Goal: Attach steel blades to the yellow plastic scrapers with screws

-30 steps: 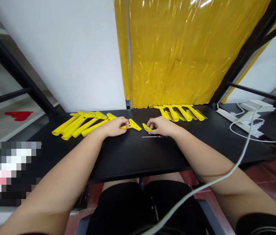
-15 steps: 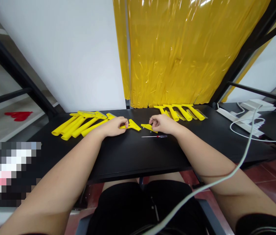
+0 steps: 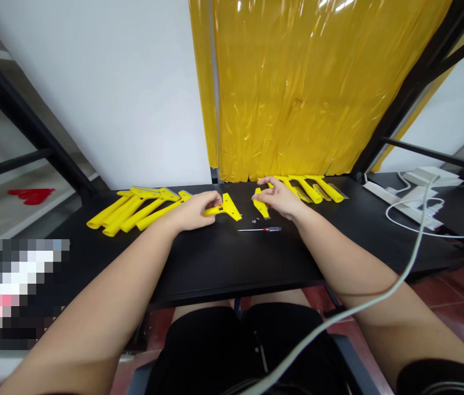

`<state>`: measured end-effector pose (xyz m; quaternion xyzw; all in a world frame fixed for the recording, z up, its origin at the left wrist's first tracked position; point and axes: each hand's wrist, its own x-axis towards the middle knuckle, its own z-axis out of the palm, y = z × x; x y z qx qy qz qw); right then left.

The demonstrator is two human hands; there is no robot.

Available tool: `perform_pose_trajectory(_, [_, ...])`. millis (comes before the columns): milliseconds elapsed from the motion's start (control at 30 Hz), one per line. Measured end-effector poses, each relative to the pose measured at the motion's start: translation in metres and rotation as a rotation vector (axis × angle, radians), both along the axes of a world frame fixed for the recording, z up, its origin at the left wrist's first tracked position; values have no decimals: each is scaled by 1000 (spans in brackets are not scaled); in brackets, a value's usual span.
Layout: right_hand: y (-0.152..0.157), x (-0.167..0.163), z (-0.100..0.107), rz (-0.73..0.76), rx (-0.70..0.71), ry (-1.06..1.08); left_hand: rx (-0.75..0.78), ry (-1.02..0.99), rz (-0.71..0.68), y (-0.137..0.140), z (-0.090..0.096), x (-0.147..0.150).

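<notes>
My left hand (image 3: pixel 199 211) is closed round the handle of a yellow scraper (image 3: pixel 230 207), whose wide head points right. Between the fingertips of my right hand (image 3: pixel 278 198) is a small yellow scraper plate (image 3: pixel 261 207), tilted just above the black table. A few tiny screws (image 3: pixel 254 221) lie on the table between the hands. In front of them rests a screwdriver (image 3: pixel 271 229), its thin shaft pointing left. Several yellow scrapers (image 3: pixel 133 211) lie in a row beside my left hand. Behind my right hand is another row of yellow scrapers (image 3: pixel 310 189) with clear blades.
The black table (image 3: pixel 232 269) ends at a front edge above my lap. White power strips (image 3: pixel 408 206) with cables lie at its right side. A pale cable (image 3: pixel 363 304) hangs across my right arm. Yellow plastic curtain (image 3: pixel 298 99) and a white panel stand behind.
My right hand has turned the yellow plate more upright and lifted it slightly, uncovering the screws. The scraper in my left hand has turned and shifted a little to the right.
</notes>
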<state>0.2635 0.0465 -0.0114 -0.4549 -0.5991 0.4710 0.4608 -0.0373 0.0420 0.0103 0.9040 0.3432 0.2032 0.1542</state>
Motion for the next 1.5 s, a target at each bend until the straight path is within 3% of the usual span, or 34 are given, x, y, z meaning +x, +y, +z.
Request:
perform_pose_trajectory(267, [18,0,-13,-92,282,-427,-46,-11,65,1,-1,-2])
perform_pose_trajectory(400, [21,-8,-15,-90,341,-582,-4,7,84,4,-3,-3])
perform_pose_trajectory(600, [19,-10,-11,-95,313,-612,-7,56,51,5,-1,-1])
perform_pose_trajectory(733, [9,-5,0,-134,343,-811,-42,56,79,5,-2,0])
perform_pose_trajectory(933, [-5,-11,6,-127,186,-1145,-44,64,74,3,-2,-3])
perform_pose_trajectory(1100, [-7,-20,7,-170,144,-1245,-19,75,80,3,-2,-3])
perform_pose_trajectory(1267, [-5,-12,12,-249,113,-1127,-34,71,88,1,-1,-1])
perform_pose_trajectory(1367, [-2,-3,10,-248,137,-831,-28,55,79,-1,0,0])
perform_pose_trajectory(1500, [2,-1,5,-85,32,-328,-28,37,66,-3,1,2])
